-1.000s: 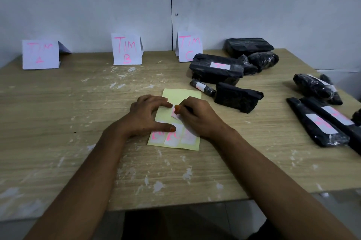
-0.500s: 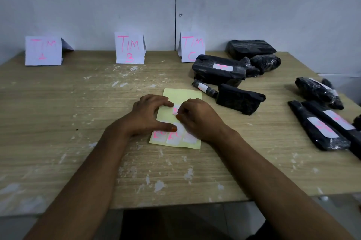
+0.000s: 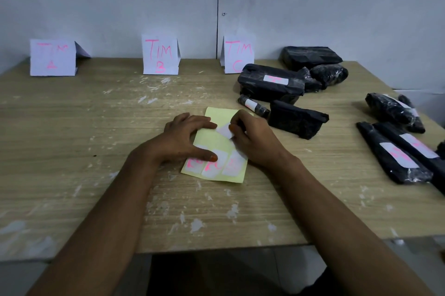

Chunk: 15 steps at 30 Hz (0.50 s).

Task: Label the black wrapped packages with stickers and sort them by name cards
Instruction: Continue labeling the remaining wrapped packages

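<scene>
Head view shows the person at the wooden table [image 3: 72, 127], busy peeling a label. The left hand [image 3: 183, 137] lies spread with fingers fairly straight, pressing down the yellow backing sheet [image 3: 216, 141] near the table's middle, thumb on the lower row. The right hand [image 3: 252, 139] has thumb and fingertips closed on a white sticker [image 3: 225, 130], which is lifted partly off the sheet; I cannot tell whether it has come fully free. So the step in hand looks like pulling a sticker, with labelling itself to follow. Next, I'd judge, the sticker must be carried to a bare package, most likely the unlabelled block [image 3: 297, 119] just right of the sheet, and smoothed on without creasing. Counting: three name cards stand along the wall edge, Tim A [image 3: 52, 57], Tim B [image 3: 160, 54] and Tim C [image 3: 237, 54], with nothing sorted in front of A or B. Three stickers remain in the sheet's lower row, with pink writing. The black packages sit to the right in two heaps; I count about nine, some overlapping or cut by the frame, so the count is unsure. Four or five show white labels, among them the big box [image 3: 271, 81] and small roll [image 3: 252, 105].
</scene>
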Motion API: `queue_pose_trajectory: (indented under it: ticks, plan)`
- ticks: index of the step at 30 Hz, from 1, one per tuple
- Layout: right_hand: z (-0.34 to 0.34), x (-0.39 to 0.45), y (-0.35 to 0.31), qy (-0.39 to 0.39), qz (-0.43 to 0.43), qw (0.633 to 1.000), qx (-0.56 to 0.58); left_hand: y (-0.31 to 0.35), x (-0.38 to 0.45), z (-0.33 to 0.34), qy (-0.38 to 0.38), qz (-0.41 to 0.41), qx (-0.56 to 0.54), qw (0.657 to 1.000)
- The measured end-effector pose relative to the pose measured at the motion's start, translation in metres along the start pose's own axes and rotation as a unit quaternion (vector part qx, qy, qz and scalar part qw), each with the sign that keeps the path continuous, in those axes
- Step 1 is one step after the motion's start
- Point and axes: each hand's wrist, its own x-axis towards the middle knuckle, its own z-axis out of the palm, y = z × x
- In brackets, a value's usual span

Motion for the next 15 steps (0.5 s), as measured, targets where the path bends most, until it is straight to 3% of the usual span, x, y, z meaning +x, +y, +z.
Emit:
queue_pose_trajectory:
  ticks: [15]
  plan:
    - [0.0025, 0.001, 0.0007, 0.068, 0.054, 0.996, 0.018, 0.0009, -0.0002, -0.0018, -0.044, 0.002, 0.003, 0.999]
